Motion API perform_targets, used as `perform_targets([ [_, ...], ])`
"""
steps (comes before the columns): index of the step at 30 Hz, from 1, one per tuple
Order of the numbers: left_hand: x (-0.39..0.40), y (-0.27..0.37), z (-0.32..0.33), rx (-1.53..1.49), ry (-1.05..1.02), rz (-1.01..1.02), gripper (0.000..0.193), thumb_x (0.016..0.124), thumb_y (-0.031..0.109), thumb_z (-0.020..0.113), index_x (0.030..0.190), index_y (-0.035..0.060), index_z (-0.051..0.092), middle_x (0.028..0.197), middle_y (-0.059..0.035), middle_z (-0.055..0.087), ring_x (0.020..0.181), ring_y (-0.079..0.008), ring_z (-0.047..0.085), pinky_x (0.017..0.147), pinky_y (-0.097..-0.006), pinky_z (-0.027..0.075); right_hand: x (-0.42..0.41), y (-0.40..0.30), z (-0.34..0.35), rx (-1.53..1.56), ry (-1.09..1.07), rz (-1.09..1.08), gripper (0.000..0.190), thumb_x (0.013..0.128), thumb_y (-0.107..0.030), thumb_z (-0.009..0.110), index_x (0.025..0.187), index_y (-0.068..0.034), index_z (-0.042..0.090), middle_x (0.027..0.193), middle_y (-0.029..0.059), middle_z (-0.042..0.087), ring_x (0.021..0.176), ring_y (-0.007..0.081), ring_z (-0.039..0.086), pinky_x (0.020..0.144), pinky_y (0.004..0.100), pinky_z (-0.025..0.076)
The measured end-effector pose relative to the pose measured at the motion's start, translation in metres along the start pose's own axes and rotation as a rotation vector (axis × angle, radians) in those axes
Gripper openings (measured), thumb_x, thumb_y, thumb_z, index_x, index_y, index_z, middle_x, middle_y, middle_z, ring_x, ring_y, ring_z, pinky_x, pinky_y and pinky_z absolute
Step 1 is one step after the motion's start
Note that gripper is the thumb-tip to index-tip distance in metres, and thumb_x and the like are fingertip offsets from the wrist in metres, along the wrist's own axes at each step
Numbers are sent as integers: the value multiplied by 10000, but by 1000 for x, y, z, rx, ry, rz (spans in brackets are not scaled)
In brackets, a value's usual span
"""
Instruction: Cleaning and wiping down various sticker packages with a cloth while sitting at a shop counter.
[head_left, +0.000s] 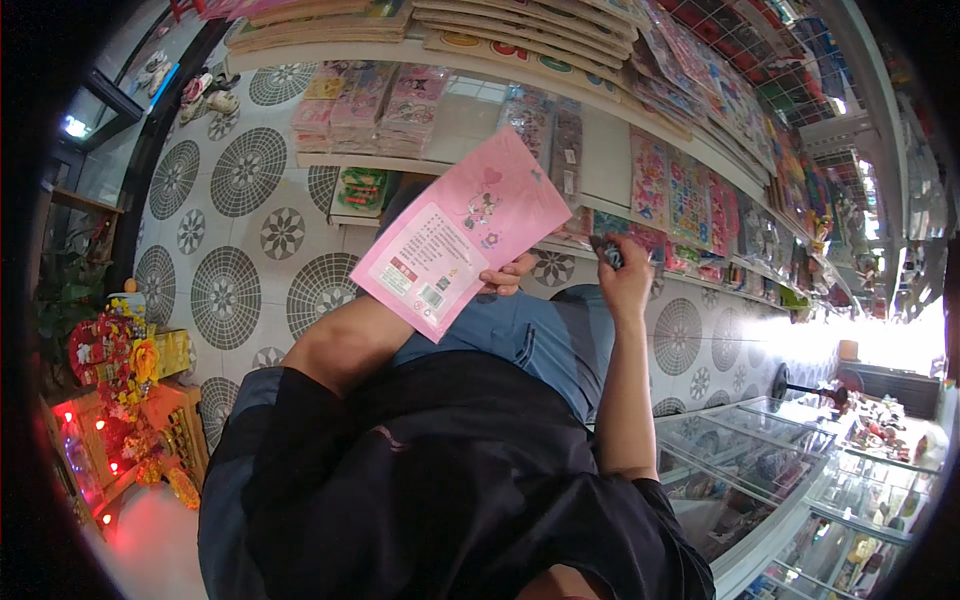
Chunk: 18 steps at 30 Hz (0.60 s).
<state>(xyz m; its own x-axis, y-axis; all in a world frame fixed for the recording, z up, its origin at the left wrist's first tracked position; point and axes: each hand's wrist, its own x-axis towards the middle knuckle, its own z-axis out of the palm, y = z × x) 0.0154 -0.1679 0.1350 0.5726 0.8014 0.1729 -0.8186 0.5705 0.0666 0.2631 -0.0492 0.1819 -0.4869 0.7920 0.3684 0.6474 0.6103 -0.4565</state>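
Observation:
A flat pink packet (480, 217) is in my left hand (508, 276). My fingers curl over its lower right edge, and the rest of that hand is hidden beneath it. The packet lies tilted above my knees, printed with a cartoon mouse, a heart balloon and a flower. Its pale panel bears writing and a barcode. To the right, my right hand (628, 274) is closed around a small dark grey thing (611, 253), perhaps a crumpled cloth; I cannot tell exactly. That hand is raised in front of the lower shelf.
A white shelf (465, 71) holds stacked boards (532, 37); bagged pink packets (409, 105) and sticker sheets (688, 191) lie lower down. Glass display cases (735, 457) stand at right. At left is a small wooden shrine (127, 442) with red lights. Shoes (210, 97) lie on the patterned floor.

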Motion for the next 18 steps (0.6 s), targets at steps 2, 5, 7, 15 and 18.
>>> perform_targets([
  [2, 1, -2, -3, 12, -35, 18, 762, 852, 735, 382, 981, 0, 535, 742, -100, 443, 528, -196, 459, 679, -368, 424, -23, 24, 29, 46, -6, 12, 294, 751, -94, 721, 1042, -83, 678, 976, 167, 674, 955, 368, 623, 839, 432, 496],
  [5, 16, 3, -51, 49, -206, -67, 734, 878, 690, 391, 1020, -10, 563, 744, -102, 473, 523, -192, 463, 691, -371, 429, -69, 45, 71, 95, -132, 219, 312, 784, -160, 749, 1082, -86, 693, 956, 180, 710, 902, 324, 696, 816, 386, 536],
  [7, 13, 4, -67, 73, -326, -157, 722, 902, 656, 383, 1066, -17, 587, 733, -91, 488, 517, -189, 469, 699, -369, 431, -67, 41, 74, 145, -163, 268, 307, 782, -158, 743, 1077, -91, 690, 924, 185, 710, 867, 346, 695, 791, 406, 541],
  [15, 18, -8, -10, 182, -67, 62, 609, 937, 573, 415, 994, -3, 606, 712, -75, 513, 514, -173, 477, 706, -333, 462, -68, 60, 75, 235, -95, 423, 311, 777, -207, 770, 1061, -97, 710, 947, 175, 722, 923, 287, 699, 835, 381, 528],
  [18, 13, -1, -10, 298, -42, 75, 583, 946, 552, 424, 976, 1, 611, 707, -71, 519, 514, -169, 479, 707, -324, 470, -74, 59, 79, 244, -116, 464, 333, 763, -228, 785, 1058, -96, 708, 992, 190, 716, 985, 325, 687, 866, 404, 518],
])
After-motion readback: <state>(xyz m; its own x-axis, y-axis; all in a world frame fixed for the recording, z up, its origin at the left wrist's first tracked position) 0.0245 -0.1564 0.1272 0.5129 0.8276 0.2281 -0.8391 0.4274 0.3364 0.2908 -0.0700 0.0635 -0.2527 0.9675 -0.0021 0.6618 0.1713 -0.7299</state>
